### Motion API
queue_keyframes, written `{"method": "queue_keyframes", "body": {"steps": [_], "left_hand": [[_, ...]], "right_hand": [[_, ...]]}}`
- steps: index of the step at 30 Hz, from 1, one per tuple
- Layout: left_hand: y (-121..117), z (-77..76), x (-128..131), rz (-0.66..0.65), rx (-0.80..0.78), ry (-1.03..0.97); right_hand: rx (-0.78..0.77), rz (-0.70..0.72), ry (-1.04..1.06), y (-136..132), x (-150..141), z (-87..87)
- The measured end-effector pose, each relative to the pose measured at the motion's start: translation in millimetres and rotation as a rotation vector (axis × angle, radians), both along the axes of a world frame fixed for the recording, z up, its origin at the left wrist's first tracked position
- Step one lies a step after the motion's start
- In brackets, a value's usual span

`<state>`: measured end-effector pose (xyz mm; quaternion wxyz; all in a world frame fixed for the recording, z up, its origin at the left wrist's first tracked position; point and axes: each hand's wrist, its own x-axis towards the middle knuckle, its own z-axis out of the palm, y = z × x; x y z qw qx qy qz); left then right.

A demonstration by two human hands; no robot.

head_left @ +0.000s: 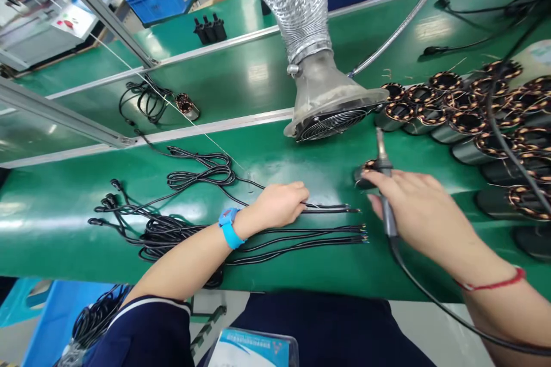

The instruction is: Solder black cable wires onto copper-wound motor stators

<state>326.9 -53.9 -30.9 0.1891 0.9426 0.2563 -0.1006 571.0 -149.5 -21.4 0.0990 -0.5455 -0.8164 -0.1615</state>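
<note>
My left hand [282,203], with a blue wrist strap [230,228], is closed at the black cables [327,208]; two stripped ends stick out past its fingers. What exactly lies under its fingertips is partly hidden. More black cables [301,243] lie parallel just below, their stripped ends pointing right. My right hand [411,209] is wrapped round a soldering iron [386,183], its metal tip pointing away from me. A copper-wound motor stator [365,176] is on the bench beside the thumb, partly covered by the hand and iron.
A fume extractor hood [333,112] on a foil duct hangs over the bench. Rows of stators [467,126] fill the right side. Coiled black cables [166,235] lie at left on the green bench [64,200]. A thin pale wire [210,140] slants down from upper left.
</note>
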Motion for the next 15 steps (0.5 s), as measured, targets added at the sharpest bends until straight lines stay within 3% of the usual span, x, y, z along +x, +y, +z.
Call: {"method": "queue_keyframes", "body": {"steps": [2,4,7,11,13,15], "left_hand": [[-1,3.9,-2,0.009,-0.11,-0.034],[1,8.3,-3,0.113,-0.248,-0.136],[12,13.9,-5,0.405,-0.542,-0.394],[24,17.4,0,0.766,-0.855,-0.608],[25,19.7,6,0.818,-0.926,-0.594],[25,23.7,16,0.778,-0.94,-0.555]], "right_hand": [[-0.035,0.043,0.095,-3,-18,-1.9],[-0.065,0.078,0.205,-5,-32,-3.7],[-0.084,0.103,0.378,-7,-43,-4.8],[-0.038,-0.029,0.539,-5,-47,-6.2],[-0.048,-0.068,0.588,-2,-47,-9.5],[-0.06,-0.054,0.639,0,-47,-15.3]]}}
